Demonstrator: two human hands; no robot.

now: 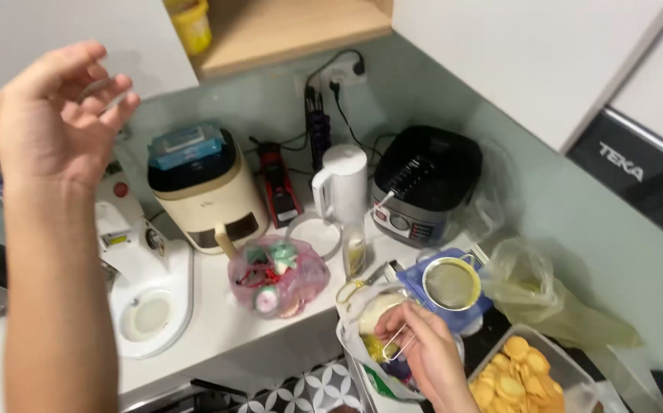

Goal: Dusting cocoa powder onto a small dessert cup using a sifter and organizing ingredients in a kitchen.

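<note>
Holding the strainer by its wire handle, your right hand gripped well; your left hand hung raised, loosely open; steadying the bag might have helped.

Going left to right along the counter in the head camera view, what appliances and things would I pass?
White mixer base → cream cooker → pink bag → white kettle → black cooker → strainer → tray of yellow chips.
</note>
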